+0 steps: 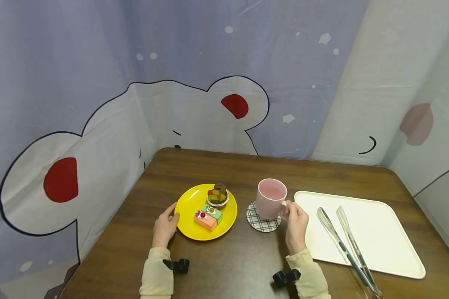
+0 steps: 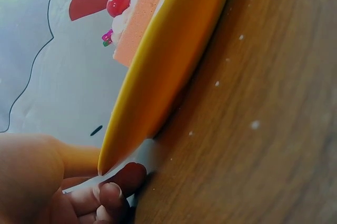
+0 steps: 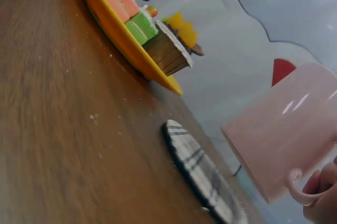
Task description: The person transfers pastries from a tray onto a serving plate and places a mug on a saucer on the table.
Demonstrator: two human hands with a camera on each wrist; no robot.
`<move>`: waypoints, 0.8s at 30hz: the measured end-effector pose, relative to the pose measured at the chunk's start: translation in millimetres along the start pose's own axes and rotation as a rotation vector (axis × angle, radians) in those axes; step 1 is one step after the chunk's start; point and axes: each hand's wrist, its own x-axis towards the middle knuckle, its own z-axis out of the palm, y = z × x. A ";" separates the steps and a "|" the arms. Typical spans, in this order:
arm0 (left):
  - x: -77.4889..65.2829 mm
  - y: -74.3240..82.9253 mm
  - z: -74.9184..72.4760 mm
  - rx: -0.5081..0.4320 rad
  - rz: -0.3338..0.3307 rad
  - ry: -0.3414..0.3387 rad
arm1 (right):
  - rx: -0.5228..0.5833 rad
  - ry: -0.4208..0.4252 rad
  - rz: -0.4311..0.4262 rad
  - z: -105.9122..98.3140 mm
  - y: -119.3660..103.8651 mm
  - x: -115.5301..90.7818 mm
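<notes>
My left hand (image 1: pixel 165 226) pinches the left rim of a yellow plate (image 1: pixel 188 226), thumb above and fingers curled under the edge. On the plate lie a pink cake slice (image 1: pixel 205 221), a green cake slice (image 1: pixel 213 212) and a small cupcake (image 1: pixel 218 197) with fruit and chocolate on top. By its handle, my right hand (image 1: pixel 297 224) holds a pink mug (image 3: pixel 287 129). A gap shows between the mug's base and the round plaid coaster (image 3: pixel 202 169) in the right wrist view. From the head, the mug overlaps the coaster.
To the right of the mug lies a white tray (image 1: pixel 389 232). Metal tongs (image 1: pixel 348 245) with dark grips rest across it, their handle end past the tray's front edge. The brown wooden table (image 1: pixel 232 265) ends at a printed curtain (image 1: pixel 194 108) behind.
</notes>
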 end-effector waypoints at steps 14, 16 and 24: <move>1.8 2.8 1.2 -0.010 0.006 -0.003 | 0.009 -0.010 0.151 0.9 15.5 10.0; 2.5 3.3 1.2 -0.011 0.010 -0.002 | -0.036 -0.034 0.150 -1.9 14.5 11.1; -0.6 -1.4 0.6 0.014 0.009 -0.002 | -0.281 -0.212 0.082 -14.8 11.5 10.7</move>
